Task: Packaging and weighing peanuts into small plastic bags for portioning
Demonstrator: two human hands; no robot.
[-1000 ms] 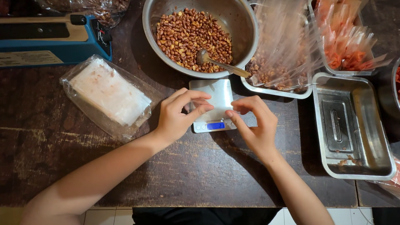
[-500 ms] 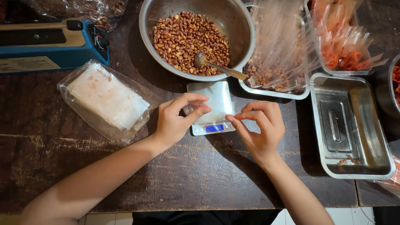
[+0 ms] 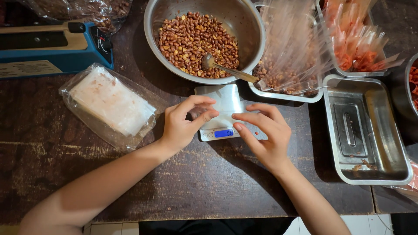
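A small clear plastic bag (image 3: 224, 116), thin, limp and likely slippery, is lying over the digital scale (image 3: 226, 112), the left hand (image 3: 185, 124) and right hand (image 3: 263, 135) pinching its mouth edges, probably the best place to grip it.

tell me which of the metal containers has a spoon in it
The big round steel bowl at top centre, full of peanuts; the spoon lies in it with its handle over the rim. The rectangular steel tray at right holds only a flat lid and crumbs.
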